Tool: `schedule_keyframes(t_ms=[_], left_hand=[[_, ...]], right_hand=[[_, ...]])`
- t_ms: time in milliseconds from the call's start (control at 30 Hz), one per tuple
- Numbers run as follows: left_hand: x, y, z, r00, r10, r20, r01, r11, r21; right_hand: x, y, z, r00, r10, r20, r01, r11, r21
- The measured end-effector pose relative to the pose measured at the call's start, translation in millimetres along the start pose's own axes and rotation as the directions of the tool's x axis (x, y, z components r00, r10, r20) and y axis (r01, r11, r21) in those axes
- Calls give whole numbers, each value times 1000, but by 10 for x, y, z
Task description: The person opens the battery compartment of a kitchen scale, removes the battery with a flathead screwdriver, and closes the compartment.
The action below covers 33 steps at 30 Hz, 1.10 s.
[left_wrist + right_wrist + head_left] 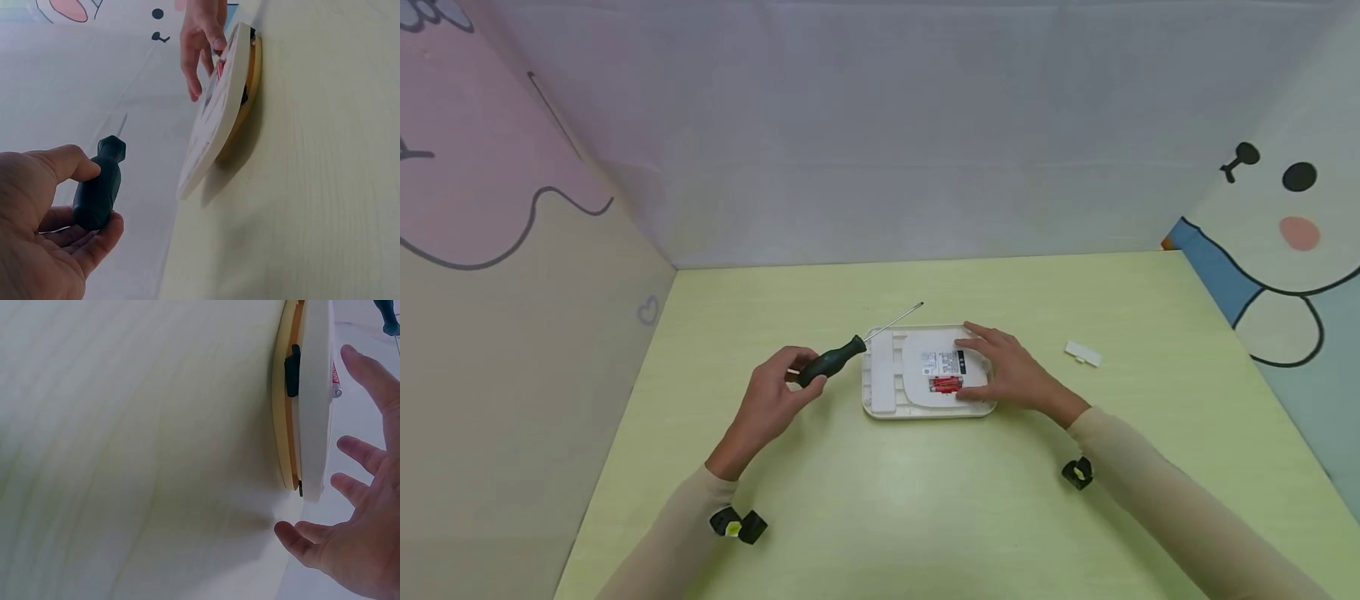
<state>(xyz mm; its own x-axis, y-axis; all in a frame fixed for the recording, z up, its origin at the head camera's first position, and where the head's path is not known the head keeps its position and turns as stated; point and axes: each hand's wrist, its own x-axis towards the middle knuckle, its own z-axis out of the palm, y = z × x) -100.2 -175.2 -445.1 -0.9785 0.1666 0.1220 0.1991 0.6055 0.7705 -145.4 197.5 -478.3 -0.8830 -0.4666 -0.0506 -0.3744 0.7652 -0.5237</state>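
Note:
A dark green screwdriver (832, 362) is held by its handle in my left hand (775, 392), between thumb and fingers. Its thin metal shaft points up and to the right, over the far left corner of a white plastic device (883, 375). That device lies underside up, with red batteries (946, 384) in an uncovered compartment and a printed label (942, 362) beside them. Spread fingers of my right hand (1011, 371) reach over the device's right side. In the right wrist view the device (315, 406) shows a yellow-orange layer beneath its white shell.
To the right of the device lies a small white battery cover (1082, 353) on the pale yellow-green table (880, 508). A grey-white wall (880, 133) rises behind the table, with cartoon-painted panels (1292, 242) at the sides.

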Motion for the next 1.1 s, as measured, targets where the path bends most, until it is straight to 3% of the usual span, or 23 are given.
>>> schedule_keyframes(t_ms=[267,500,767,1100], left_hand=[[-126,-156,-56,999,5,32,-4,1000,-20],[-147,-215,-107,996,53,70,-54,999,1],[-102,-118,-160,986,113,122,-115,993,10],[22,68,-259,981,124,150,-125,992,-3]], right_hand=[[-2,-24,30,1000,1,26,0,1000,-20],[-2,-8,41,1000,-12,20,13,999,-37],[7,0,50,1000,-18,15,18,999,-44],[5,0,55,1000,-19,15,20,999,-50]])
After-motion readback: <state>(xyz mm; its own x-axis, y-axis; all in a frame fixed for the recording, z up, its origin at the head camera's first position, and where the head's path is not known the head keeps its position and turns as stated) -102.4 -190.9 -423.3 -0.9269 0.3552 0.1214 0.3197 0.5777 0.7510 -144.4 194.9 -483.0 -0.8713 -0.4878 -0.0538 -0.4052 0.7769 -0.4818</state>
